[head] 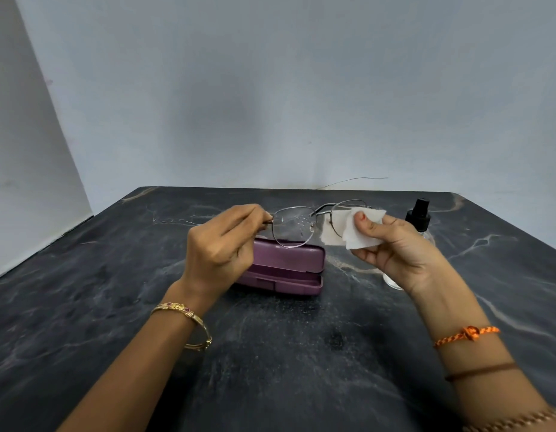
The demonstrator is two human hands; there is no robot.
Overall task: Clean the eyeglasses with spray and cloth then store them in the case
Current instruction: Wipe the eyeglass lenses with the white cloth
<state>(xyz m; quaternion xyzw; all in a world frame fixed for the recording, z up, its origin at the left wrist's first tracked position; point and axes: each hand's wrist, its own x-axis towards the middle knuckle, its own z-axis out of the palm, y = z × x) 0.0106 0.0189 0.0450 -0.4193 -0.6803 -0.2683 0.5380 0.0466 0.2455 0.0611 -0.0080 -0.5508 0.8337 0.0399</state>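
Thin metal-framed eyeglasses (294,226) hang in the air above the table, droplets speckling the left lens. My left hand (222,244) pinches the frame's left corner. My right hand (395,244) holds a white cloth (351,227) folded over the right lens, thumb pressing on the near side. A purple glasses case (286,268) lies on the table just below the glasses, its lid slightly ajar. The clear spray bottle with a black nozzle (419,213) stands behind my right hand, its body mostly hidden.
The dark marble-patterned table (270,353) runs up to a pale wall at the back. Its left edge drops off beside a second wall. A thin wire (351,180) lies along the table's far edge.
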